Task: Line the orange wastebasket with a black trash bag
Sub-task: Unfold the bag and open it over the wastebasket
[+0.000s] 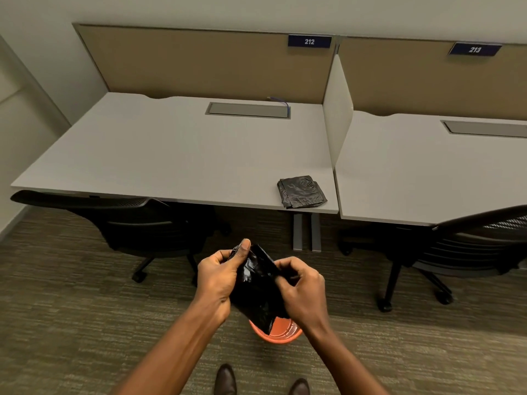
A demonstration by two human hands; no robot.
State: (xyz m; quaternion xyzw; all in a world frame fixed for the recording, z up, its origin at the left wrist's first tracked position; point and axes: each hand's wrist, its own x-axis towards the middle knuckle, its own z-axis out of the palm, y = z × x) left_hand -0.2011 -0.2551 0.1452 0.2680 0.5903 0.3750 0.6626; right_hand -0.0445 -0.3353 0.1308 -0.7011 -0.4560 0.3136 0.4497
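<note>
I hold a black trash bag (pixel 256 292), still mostly folded, in front of me with both hands. My left hand (pixel 218 277) grips its left edge, thumb raised along the top corner. My right hand (pixel 302 289) pinches its right edge with curled fingers. The bag's lower end hangs over the orange wastebasket (pixel 281 332), which stands on the carpet below my hands and is mostly hidden by them. Only part of its rim and inside shows.
A stack of folded black bags (pixel 301 192) lies at the front right corner of the white desk (pixel 171 155). Black office chairs stand at left (pixel 137 223) and right (pixel 462 246). My shoes (pixel 228 380) are just behind the basket.
</note>
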